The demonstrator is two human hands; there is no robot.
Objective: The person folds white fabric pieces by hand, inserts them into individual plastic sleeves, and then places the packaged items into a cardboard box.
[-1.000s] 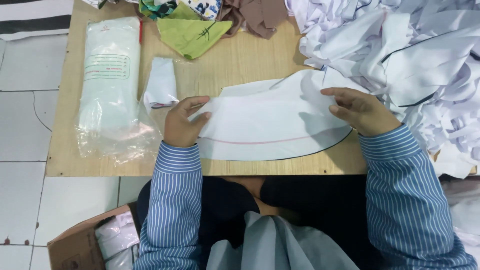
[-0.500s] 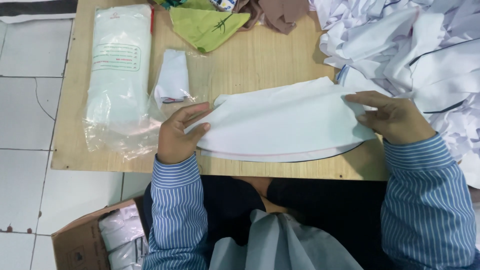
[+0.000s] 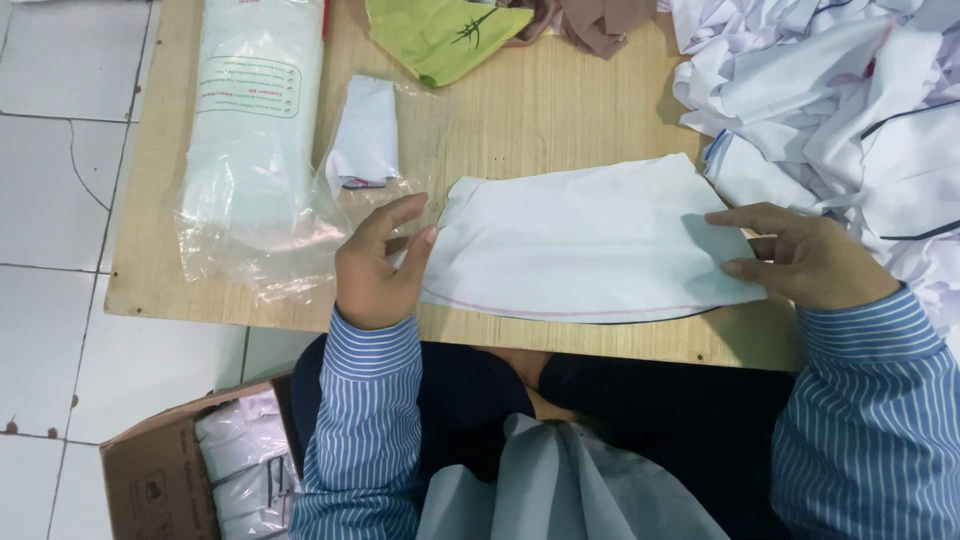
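Observation:
A folded white cloth with a dark curved hem lies flat on the wooden table in front of me. My left hand rests at its left edge, thumb pressing on the cloth and fingers spread. Over on the cloth's right end, my right hand lies flat with its fingers pressing the fabric down. Both arms wear blue striped sleeves.
A heap of white garments fills the table's right side. A long clear plastic packet and a smaller bagged white piece lie at left, green cloth and brown cloth at the back. A cardboard box stands on the tiled floor.
The cloth has been folded narrower and smoothed flat. My left hand has slid to its left edge and my right hand now presses its right end.

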